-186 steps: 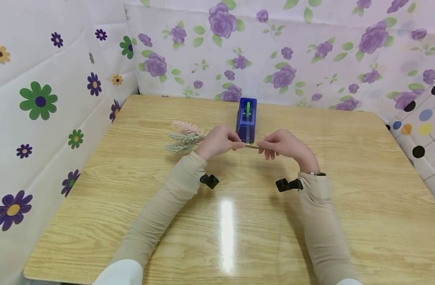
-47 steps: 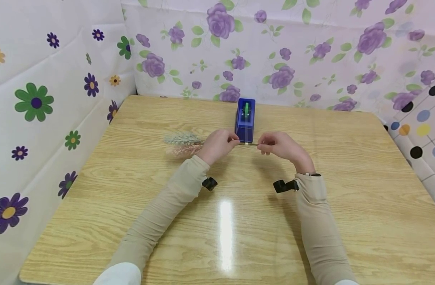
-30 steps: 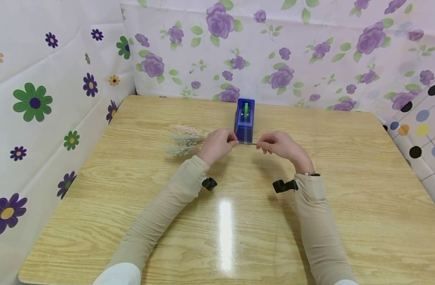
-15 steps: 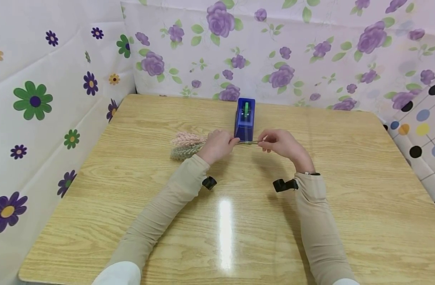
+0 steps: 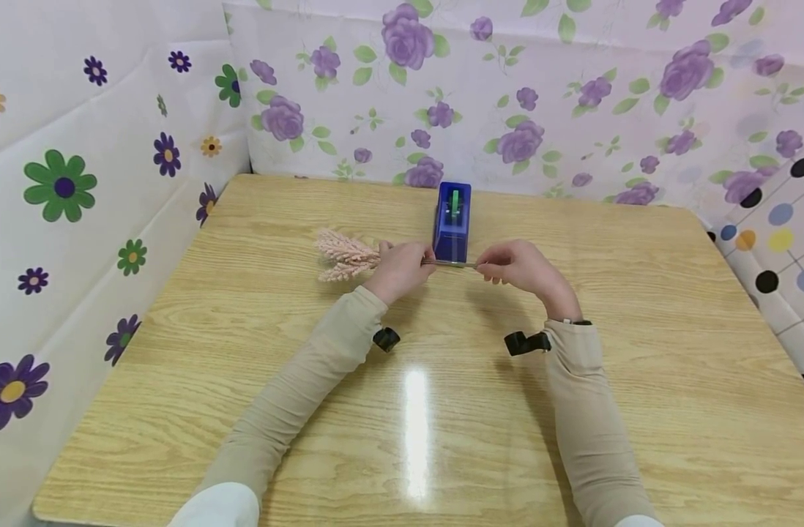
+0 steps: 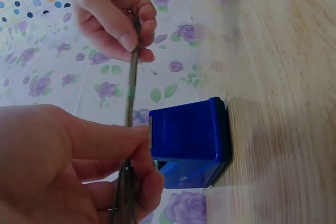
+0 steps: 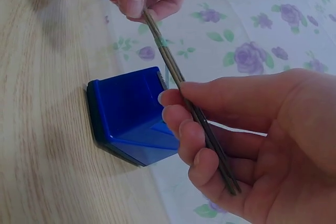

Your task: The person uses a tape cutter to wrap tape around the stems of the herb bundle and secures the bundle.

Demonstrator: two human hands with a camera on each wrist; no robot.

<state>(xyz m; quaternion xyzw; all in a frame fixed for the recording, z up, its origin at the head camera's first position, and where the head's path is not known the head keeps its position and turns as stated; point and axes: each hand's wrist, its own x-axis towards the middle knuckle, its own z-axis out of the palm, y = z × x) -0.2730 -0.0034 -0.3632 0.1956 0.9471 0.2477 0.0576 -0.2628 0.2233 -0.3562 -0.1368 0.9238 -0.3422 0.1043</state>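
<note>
Flower stems (image 7: 170,61) are held level, just above the centre of the head view, and a roll has just been made! Half a second ago pale green heads were seen below the pink ones; now only pink heads (image 5: 345,255) are shown left of centre — the bundle has been turned about its own length. By that, winding of the tape band (image 7: 163,43), seen on the stems between the hands, is judged to be in progress.

The stems are clamped near the heads by the curled left hand (image 5: 405,267), while the lower ends are pinched between thumb and fingers by the right hand (image 5: 520,267). Just behind, the blue tape dispenser (image 5: 452,245) is seen standing on the wooden table (image 5: 481,439) — whether the tape is joined to its cutter, or the stems touch it, cannot be told.
</note>
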